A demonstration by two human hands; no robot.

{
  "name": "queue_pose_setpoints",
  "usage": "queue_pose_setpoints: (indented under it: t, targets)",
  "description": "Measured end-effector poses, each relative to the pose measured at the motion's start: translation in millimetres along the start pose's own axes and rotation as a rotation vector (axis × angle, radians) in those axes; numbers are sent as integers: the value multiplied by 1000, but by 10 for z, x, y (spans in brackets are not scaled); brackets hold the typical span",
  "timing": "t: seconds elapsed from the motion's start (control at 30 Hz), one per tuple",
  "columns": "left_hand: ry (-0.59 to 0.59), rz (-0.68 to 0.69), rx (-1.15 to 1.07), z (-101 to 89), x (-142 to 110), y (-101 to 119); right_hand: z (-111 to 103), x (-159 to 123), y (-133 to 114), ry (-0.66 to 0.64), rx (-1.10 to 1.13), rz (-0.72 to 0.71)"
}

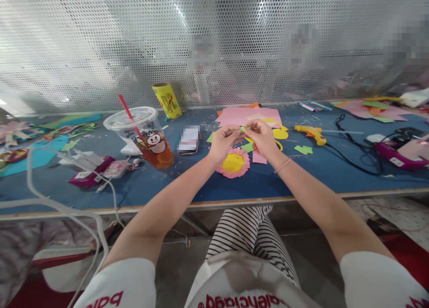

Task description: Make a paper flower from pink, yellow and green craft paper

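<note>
Small green paper piece (242, 129) is up over the blue table (197, 189), in front of me. My left hand (224, 141) and right hand (262, 137) both pinch it, fingertips nearly meeting. Pink-and-yellow paper flower (233, 163) lies just nearer me. Pink sheets (237, 115) beyond. Yellow glue gun (311, 133) right; phone (188, 140), drink cup (156, 149) left.

The green paper (243, 129) is partly hidden by the fingers (231, 131). The phone's screen (189, 137) is blurred. The white shirt (241, 279) is cut off below.
</note>
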State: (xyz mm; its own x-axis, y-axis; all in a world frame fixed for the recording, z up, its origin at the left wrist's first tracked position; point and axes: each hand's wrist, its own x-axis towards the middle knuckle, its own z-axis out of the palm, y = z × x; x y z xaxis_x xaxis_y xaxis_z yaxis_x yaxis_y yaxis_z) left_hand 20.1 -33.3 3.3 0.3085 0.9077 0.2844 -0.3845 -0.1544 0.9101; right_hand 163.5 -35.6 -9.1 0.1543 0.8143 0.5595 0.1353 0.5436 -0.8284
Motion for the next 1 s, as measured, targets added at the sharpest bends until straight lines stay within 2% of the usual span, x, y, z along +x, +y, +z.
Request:
queue_pose_setpoints:
  t: [0.57,0.83,1.0]
  targets:
    - [28,40,161,-29,17,-1,-21,0,-39,8,-23,60]
    - [14,13,70,-34,25,-6,-35,2,-29,-29,-39,-8]
    - [35,-17,79,-45,35,-13,-35,-2,-33,-60,-156,-123]
